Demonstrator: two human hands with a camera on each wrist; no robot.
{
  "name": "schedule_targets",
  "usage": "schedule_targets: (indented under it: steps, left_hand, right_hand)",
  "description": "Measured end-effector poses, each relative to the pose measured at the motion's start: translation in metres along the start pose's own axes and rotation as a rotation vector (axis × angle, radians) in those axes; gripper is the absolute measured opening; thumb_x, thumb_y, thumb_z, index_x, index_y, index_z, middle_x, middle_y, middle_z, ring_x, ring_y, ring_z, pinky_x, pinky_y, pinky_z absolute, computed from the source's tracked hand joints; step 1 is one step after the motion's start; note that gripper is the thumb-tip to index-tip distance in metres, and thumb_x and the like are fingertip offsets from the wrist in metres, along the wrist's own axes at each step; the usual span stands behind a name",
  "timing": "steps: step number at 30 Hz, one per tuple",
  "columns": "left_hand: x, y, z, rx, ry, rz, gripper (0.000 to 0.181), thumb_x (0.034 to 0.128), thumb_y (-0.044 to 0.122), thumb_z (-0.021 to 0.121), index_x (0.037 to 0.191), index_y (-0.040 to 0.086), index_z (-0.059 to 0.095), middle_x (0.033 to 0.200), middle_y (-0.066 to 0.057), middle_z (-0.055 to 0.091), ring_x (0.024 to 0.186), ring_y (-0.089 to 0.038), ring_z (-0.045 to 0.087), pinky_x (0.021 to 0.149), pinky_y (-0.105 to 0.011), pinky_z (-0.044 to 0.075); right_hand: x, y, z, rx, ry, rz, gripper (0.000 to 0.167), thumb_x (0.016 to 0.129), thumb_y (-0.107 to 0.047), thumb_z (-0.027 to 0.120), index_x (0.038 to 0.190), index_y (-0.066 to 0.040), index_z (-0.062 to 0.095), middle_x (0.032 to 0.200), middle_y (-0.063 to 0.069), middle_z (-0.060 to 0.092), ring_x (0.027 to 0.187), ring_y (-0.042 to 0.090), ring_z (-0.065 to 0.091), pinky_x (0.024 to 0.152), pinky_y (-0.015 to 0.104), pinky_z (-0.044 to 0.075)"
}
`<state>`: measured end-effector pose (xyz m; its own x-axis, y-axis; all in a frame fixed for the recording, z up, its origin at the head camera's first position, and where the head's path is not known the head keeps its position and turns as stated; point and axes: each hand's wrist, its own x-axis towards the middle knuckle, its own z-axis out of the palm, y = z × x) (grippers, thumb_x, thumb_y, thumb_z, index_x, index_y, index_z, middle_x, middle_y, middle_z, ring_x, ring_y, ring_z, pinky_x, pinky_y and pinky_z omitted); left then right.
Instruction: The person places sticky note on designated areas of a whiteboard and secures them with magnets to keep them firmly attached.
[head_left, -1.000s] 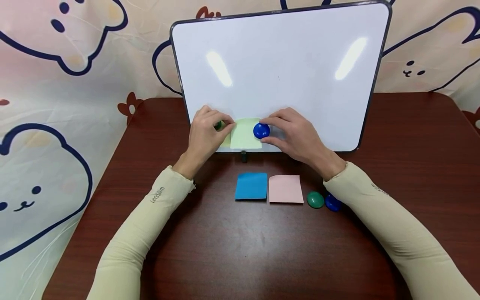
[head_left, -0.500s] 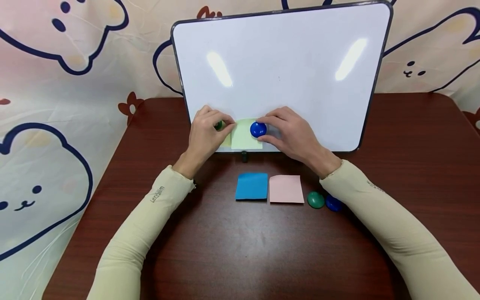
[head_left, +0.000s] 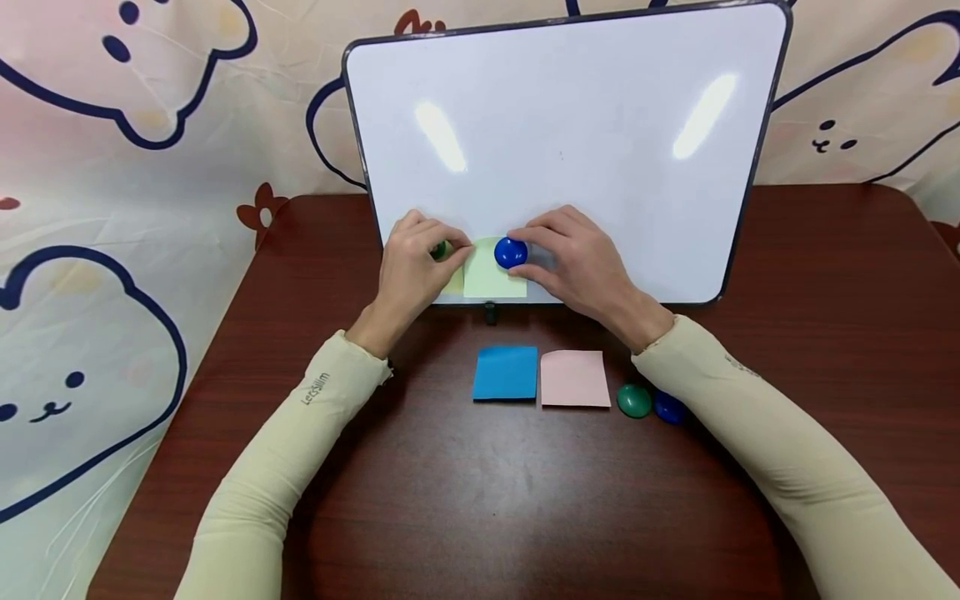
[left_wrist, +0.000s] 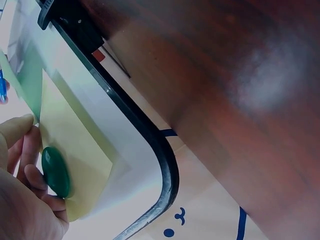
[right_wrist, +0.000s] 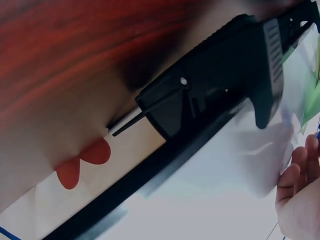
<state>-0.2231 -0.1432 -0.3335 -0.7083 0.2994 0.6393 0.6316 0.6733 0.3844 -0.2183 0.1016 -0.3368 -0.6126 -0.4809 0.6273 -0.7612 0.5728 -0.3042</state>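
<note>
Near the lower edge of the white rectangular board [head_left: 600,108], I see the left hand [head_left: 414,257] pinching a pale-green square paper [head_left: 483,279], the right hand [head_left: 585,258] pinching a glossy blue round disc [head_left: 511,252].

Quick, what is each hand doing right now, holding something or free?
Left hand: pinching the edge of the pale green note.
Right hand: holding a blue magnet over that note.

Whiteboard [head_left: 585,108] gleamed smooth and glossy, blue disc [head_left: 511,252] shone like smooth plastic, pale green note [head_left: 483,283] looked matt paper, desk [head_left: 495,500] showed polished wood grain, sleeves [head_left: 255,467] were soft-looking matt cloth
</note>
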Motion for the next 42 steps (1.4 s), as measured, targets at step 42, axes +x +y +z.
schedule_targets:
  steps: [42]
  left_hand:
    - [0.000,0.000,0.000,0.018,-0.003,0.002,0.013,0.0868,0.020,0.078,0.090,0.007,0.079,0.088,-0.009,0.077,0.080,-0.023,0.050,0.074,-0.035,0.038]
  right_hand:
    - [0.013,-0.002,0.013,-0.089,0.029,-0.013,0.045,0.085,-0.036,0.078,0.121,-0.010,0.072,0.111,0.010,0.068,0.106,0.025,0.055,0.087,0.035,0.050]
